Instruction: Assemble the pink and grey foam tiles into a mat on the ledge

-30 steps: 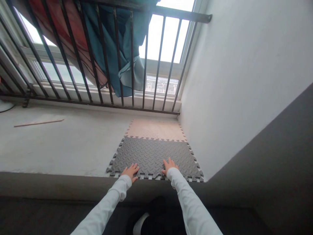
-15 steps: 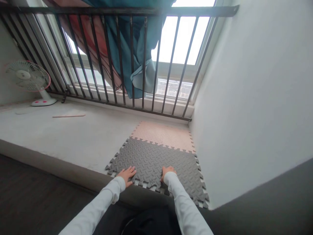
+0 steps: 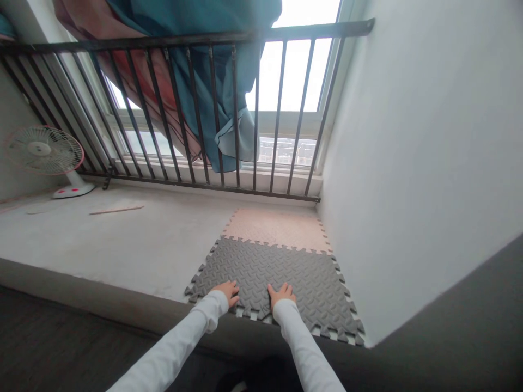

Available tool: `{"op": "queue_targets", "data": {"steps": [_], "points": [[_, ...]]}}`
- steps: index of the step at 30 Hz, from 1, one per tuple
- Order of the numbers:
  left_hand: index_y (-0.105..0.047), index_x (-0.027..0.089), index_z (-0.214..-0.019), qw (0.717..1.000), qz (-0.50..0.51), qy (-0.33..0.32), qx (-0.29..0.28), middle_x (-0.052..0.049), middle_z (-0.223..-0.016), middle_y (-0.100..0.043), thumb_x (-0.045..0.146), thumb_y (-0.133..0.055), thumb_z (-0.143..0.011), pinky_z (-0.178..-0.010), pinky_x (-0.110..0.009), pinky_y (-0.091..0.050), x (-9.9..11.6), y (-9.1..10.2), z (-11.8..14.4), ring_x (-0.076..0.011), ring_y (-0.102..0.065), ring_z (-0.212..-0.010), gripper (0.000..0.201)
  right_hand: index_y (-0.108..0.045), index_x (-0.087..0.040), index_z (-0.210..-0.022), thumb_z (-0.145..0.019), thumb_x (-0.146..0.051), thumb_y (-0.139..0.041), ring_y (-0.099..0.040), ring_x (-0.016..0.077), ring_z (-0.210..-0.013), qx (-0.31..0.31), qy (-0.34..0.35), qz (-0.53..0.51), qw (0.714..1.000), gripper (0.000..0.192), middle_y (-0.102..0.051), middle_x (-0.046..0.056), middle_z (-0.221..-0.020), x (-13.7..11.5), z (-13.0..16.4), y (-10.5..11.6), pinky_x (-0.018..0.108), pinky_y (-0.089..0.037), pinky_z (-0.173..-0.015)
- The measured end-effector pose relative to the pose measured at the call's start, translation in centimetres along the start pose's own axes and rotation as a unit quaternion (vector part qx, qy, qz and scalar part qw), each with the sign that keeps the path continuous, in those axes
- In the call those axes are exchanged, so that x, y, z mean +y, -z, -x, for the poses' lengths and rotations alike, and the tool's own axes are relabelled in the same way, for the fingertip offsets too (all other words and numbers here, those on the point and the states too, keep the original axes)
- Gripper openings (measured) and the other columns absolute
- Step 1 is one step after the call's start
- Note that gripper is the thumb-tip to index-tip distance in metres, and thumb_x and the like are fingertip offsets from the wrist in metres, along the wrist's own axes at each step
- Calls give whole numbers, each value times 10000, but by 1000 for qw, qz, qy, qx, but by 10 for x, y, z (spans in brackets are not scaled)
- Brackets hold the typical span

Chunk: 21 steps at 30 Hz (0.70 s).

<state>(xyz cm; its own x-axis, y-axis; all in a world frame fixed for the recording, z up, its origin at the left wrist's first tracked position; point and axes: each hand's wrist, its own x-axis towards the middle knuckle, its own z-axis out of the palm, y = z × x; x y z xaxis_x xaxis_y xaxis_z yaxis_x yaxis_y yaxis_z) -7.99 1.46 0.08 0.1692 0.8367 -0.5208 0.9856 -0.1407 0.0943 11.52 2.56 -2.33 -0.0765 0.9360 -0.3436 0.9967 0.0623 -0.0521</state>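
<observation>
A dark grey foam mat tile (image 3: 278,272) with a raised tread pattern and toothed edges lies on the ledge against the right wall. Behind it, along their shared edge, is a pale pink foam mat tile (image 3: 281,226). My left hand (image 3: 227,291) rests on the grey tile near its front left edge, fingers spread. Flat on the same tile, close to the front edge, my right hand (image 3: 281,294) has its fingers apart. Neither hand grasps anything. White sleeves cover both wrists.
A dark metal railing (image 3: 196,188) runs along the back before a window and a blue and pink curtain (image 3: 229,98). On the left of the pale ledge (image 3: 143,245) stand a fan (image 3: 44,149) and a thin stick (image 3: 116,210). The ledge drops off in front.
My left hand has moved right along the grey tile's front edge. My right hand's fingers have spread out more. The view has tilted slightly upward.
</observation>
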Motion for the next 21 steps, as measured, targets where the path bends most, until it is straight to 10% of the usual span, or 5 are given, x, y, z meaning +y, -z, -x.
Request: {"op": "queue_targets", "data": {"steps": [7, 21], "points": [[-162, 153, -1358, 989, 29, 130, 59, -73, -1446, -50, 466, -344, -777, -1036, -459, -178, -34, 19, -64, -224, -83, -1315, 685, -322, -426, -1256, -810, -188, -398, -239, 290, -1253, -18, -27, 22, 999, 512, -288, 92, -1381, 5, 0, -5, 460, -283, -904], [-214, 264, -1343, 962, 45, 193, 186, -37, -1449, -114, 495, -237, -802, -1023, -511, -147, -69, 45, -151, -226, -80, -1315, 588, -295, -479, -1243, -747, -298, -511, -252, 339, -1237, 9, -34, 77, 996, 570, -310, 111, -1367, 12, -23, -40, 499, -305, -859]]}}
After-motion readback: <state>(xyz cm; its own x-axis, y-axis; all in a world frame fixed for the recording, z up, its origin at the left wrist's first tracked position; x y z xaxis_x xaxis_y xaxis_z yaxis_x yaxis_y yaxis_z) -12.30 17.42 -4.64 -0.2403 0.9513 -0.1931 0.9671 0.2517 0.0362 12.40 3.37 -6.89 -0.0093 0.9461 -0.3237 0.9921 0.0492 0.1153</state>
